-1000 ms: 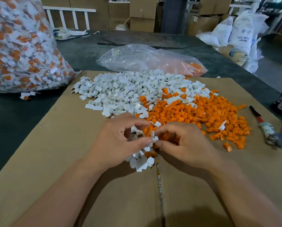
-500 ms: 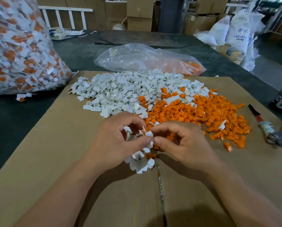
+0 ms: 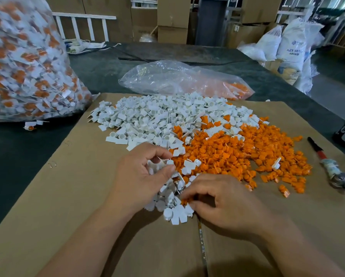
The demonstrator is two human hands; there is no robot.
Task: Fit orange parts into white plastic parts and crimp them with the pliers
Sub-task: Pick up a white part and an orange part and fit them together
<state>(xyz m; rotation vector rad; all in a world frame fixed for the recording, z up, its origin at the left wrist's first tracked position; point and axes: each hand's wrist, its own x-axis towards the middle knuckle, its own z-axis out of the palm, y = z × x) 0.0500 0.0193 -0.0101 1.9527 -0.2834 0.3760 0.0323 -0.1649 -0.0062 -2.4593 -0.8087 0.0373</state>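
A heap of white plastic parts (image 3: 157, 116) and a heap of orange parts (image 3: 237, 154) lie side by side on a cardboard sheet (image 3: 67, 196). My left hand (image 3: 141, 176) curls round a bunch of white parts, with more of them spilling below it. My right hand (image 3: 223, 202) sits lower, its fingertips pinching an orange part at the near edge of the small pile of white parts (image 3: 177, 214). Red-handled pliers (image 3: 335, 168) lie on the cardboard at the far right, untouched.
A big clear bag of assembled white-and-orange parts (image 3: 25, 66) stands at the left on the dark table (image 3: 17, 156). A flatter clear bag with some orange parts (image 3: 179, 78) lies behind the heaps. Cardboard boxes and white sacks (image 3: 291, 43) stand beyond.
My right hand has dropped away from my left hand, down and toward me, to the near small pile. The left hand stays in place with its white parts.
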